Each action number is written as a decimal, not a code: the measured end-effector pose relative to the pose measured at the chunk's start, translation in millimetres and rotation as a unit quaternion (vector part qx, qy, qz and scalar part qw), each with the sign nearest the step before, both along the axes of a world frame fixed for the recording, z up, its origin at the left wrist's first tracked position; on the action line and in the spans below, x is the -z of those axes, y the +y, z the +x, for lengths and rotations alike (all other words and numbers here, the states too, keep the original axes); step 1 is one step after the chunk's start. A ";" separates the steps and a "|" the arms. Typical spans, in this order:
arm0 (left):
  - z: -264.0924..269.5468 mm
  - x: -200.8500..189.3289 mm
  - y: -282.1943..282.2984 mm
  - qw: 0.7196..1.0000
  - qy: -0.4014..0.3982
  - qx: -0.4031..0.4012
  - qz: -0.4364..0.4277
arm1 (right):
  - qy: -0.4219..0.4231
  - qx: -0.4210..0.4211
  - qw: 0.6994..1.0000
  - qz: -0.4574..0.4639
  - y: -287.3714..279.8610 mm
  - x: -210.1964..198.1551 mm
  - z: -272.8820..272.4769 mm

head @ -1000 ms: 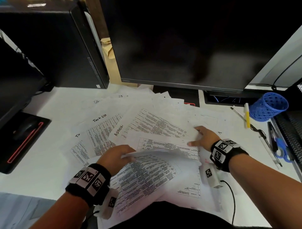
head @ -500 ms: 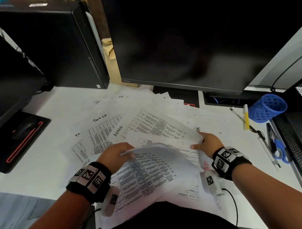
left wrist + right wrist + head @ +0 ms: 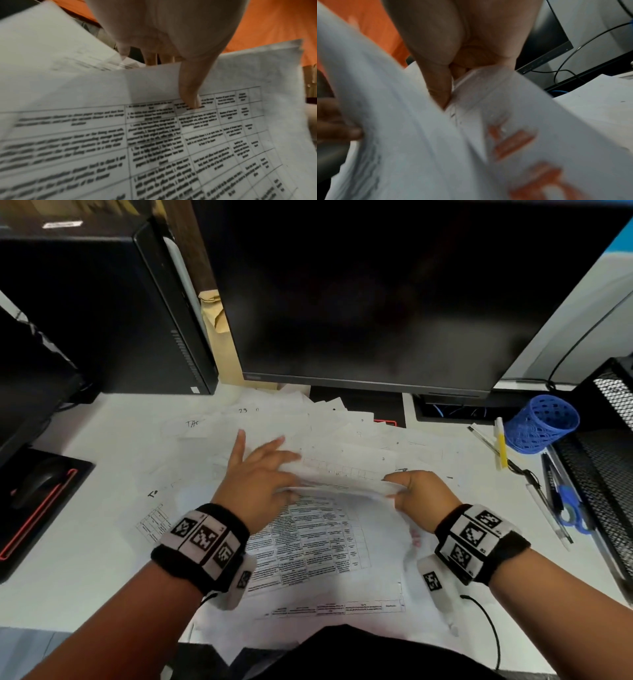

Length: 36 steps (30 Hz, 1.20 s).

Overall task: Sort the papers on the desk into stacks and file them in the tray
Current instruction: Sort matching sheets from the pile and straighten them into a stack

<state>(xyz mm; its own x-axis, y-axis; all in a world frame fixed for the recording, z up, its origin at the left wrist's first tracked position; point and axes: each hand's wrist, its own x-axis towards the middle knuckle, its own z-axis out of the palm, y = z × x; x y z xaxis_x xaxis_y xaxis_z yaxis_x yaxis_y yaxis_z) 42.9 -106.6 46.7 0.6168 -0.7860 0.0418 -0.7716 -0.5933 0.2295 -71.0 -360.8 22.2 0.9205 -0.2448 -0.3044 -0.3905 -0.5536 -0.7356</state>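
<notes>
The job has only begun: the left hand [image 3: 255, 477] and the right hand [image 3: 423, 491] each pinch one bunch of papers [image 3: 337, 486] near the desk's [image 3: 85, 559] front edge, many sheets lie loose, and the tray [image 3: 609, 460] waits at the right edge.

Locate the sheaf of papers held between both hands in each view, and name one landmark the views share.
Head: sheaf of papers at centre, lifted between left hand and right hand.
Left wrist: fills the lower frame, printed table up, thumb on it.
Right wrist: blurred white sheets across the lower frame, thumb pinching.
Shared landmark: the monitor, its corner in the right wrist view; the left wrist view does not show it clearly.
</notes>
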 end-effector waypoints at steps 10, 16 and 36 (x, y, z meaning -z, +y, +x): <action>7.4 0.8 0.1 0.977 0.174 -0.116 0.051 | 0.035 0.086 0.995 0.045 -26.8 4.3 -22.3; 7.4 -1.3 -8.4 0.973 0.203 -0.113 0.013 | -0.100 0.183 0.966 0.154 -4.2 -9.8 -5.1; 29.3 16.3 41.9 0.883 0.274 -0.332 -0.187 | 0.174 0.267 0.939 0.128 -25.2 45.8 -8.2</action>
<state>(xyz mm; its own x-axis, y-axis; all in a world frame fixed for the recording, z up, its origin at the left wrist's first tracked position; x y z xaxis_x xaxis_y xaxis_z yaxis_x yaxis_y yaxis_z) 72.2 -64.7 30.4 0.9445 -0.2382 -0.2261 0.0053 -0.6773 0.7357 -79.3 -386.0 -23.7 0.5211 -0.5211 -0.6760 -0.8038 -0.0334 -0.5939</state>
